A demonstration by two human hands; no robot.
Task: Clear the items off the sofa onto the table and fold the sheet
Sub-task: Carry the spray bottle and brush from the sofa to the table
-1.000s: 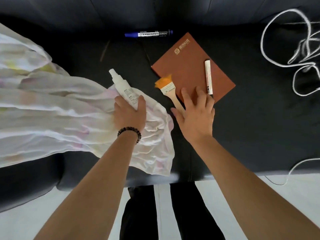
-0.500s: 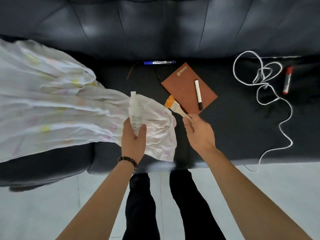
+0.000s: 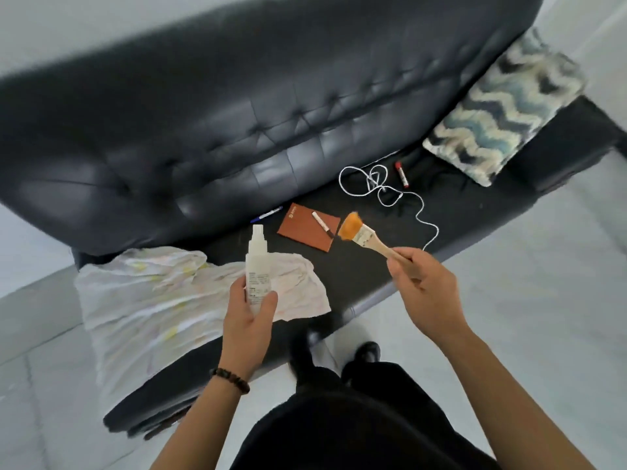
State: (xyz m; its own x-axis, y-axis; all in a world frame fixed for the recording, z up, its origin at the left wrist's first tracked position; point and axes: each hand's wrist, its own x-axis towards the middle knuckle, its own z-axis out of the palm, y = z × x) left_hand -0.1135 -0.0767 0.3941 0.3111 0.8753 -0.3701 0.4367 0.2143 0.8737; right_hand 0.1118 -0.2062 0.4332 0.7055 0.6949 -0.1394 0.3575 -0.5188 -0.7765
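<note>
Two hands in front of one black tufted leather sofa (image 3: 237,130), each gripping one thing.

The left hand (image 3: 249,320) curls round one white plastic spray bottle (image 3: 258,262), held upright. The right hand (image 3: 424,290) grips the wooden handle of one flat orange-bristled paintbrush (image 3: 364,234). On the sofa seat lie one crumpled pale fabric sheet (image 3: 152,300), one brown rectangular notebook (image 3: 305,232), one looped white cord (image 3: 383,191), one fuzzy wave-patterned cushion (image 3: 502,110) and three slim markers: blue marker (image 3: 266,214) by the backrest, white marker (image 3: 322,224) on the notebook, red marker (image 3: 402,174) beside the cord.

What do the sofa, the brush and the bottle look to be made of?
Sofa: black leather or imitation, glossy sheen, tufted seams.
Brush: pale unpainted wooden handle, orange bristles, perhaps synthetic.
Bottle: milky white plastic, likely, with a printed label.
</note>
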